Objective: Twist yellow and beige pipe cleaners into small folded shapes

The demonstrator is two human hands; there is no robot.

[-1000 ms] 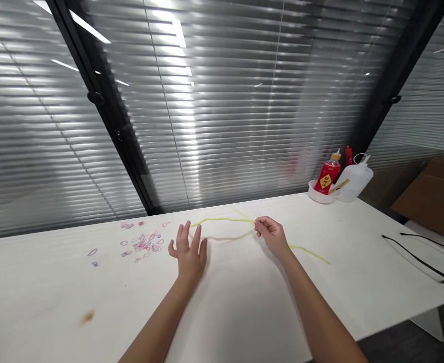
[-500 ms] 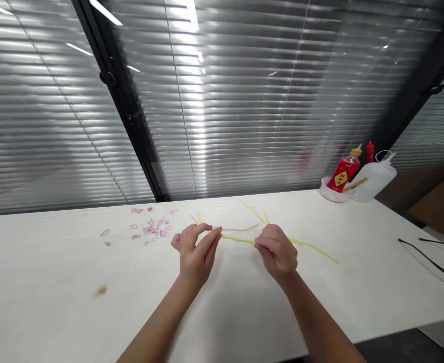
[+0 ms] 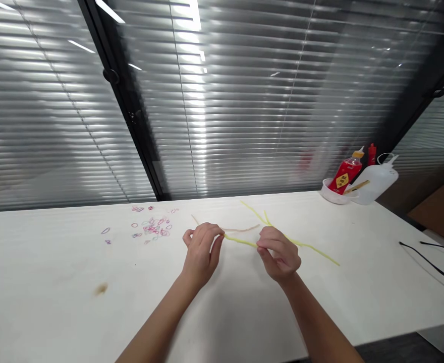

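My left hand [image 3: 203, 256] pinches one end of a bent yellow pipe cleaner [image 3: 240, 241]. A short stretch of it runs across to my right hand [image 3: 280, 256], whose thumb and fingers are closed on it too. Beyond the right hand, yellow strands [image 3: 320, 254] reach out to the right and up to the back; how they join is hidden by that hand. Just behind the hands lies a thin pinkish-brown strand [image 3: 244, 230], partly covered by my left fingers.
Many small pink and purple loops [image 3: 154, 228] are scattered on the white table [image 3: 55, 322] at left, near a brown stain [image 3: 101, 289]. At the back right, a red-labelled bottle [image 3: 345, 174] leans in a shallow white dish [image 3: 331, 196] beside a white squeeze bottle [image 3: 375, 182]. Thin black rods [image 3: 430, 263] lie at right.
My left hand has rolled slightly rightward and its fingers have drawn closer together. The yellow tip that showed behind it is out of sight. The right hand keeps its pinch, shifted slightly.
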